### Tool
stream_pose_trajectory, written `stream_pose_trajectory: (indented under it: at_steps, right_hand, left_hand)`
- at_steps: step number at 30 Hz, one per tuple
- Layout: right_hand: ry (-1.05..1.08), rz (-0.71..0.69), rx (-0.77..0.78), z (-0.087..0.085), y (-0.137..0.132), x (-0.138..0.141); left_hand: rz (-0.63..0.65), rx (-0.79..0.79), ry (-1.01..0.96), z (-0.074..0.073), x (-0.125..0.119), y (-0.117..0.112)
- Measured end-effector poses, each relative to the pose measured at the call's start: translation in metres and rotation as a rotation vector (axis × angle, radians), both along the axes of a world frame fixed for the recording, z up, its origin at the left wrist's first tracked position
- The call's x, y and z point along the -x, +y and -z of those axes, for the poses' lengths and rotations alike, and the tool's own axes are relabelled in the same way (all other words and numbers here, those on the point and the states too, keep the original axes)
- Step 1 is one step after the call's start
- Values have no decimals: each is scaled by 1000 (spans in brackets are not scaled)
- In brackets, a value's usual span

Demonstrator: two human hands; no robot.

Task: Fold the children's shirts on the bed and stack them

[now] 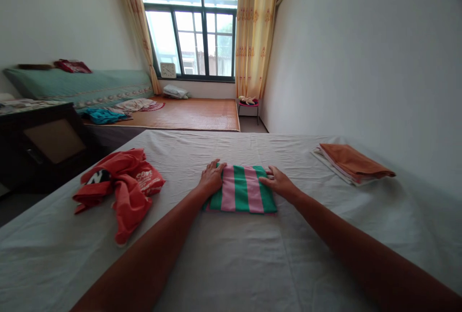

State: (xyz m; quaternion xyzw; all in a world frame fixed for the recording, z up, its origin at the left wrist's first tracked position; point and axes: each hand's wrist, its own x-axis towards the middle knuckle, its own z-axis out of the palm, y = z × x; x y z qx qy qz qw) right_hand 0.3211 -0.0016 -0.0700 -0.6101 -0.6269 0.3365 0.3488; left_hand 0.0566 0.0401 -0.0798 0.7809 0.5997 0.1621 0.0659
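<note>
White sheeting [238, 259] covers the bed, lightly wrinkled, and the hours below are read from the striped cloth [241, 189] at the dial's centre. Around ten o'clock, beyond the bed's edge, stands a dark cabinet [46, 143]. At nine o'clock a red garment [133, 182] lies rumpled, its loose tail trailing toward the left forearm; a wide swing of that elbow could drag it. Next comes the left hand [211, 177], fingers slightly spread, touching the cloth's left edge; I cannot tell whether it pinches any fabric. Between the hands, the striped cloth rests flat in a folded green-and-pink rectangle. A thin pinkish strip shows at six o'clock along its near edge, so the layers may not line up, and lifting only the upper ones could let the lower ones slip out. At three o'clock the right hand [279, 182] meets the opposite edge, thumb and fingers parted; its grip underneath is hidden. Unequal pull between the two could skew the fold or ruck the sheeting. Toward two o'clock, well apart, a folded stack [355, 163] sits slightly uneven, and a careless brush could shift its orange top piece.
</note>
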Motion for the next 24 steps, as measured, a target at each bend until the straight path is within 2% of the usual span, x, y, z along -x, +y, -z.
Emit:
stream_pose_trajectory:
  at_steps: [3, 5, 7, 12, 14, 16, 18, 20, 22, 24]
  right_hand:
    - [328, -115, 237, -14, -2, 7]
    - [434, -176, 377, -22, -6, 12]
    - [474, -193, 439, -28, -10, 16]
    - [697, -243, 298, -28, -14, 25]
    - [737, -213, 199, -29, -8, 23]
    - [741, -165, 42, -38, 3, 13]
    - [729, -104, -142, -55, 19, -10]
    - [715, -38, -321, -75, 38, -48]
    - [696, 72, -496, -91, 53, -100]
    - [644, 249, -633, -95, 62, -161]
  left_hand:
    - [27, -41, -39, 3, -1, 0]
    - [55, -59, -77, 5, 0, 1]
    - [75, -82, -123, 6, 2, 5]
    - [96, -198, -278, 9, 9, 19]
    - [69, -229, -348, 9, 12, 24]
    - [40, -220, -392, 9, 14, 27]
    - [31, -203, -403, 9, 15, 28]
    - [35, -213, -381, 10, 16, 29]
    - [39, -231, -342, 12, 16, 29]
    - [40, -229, -304, 13, 16, 30]
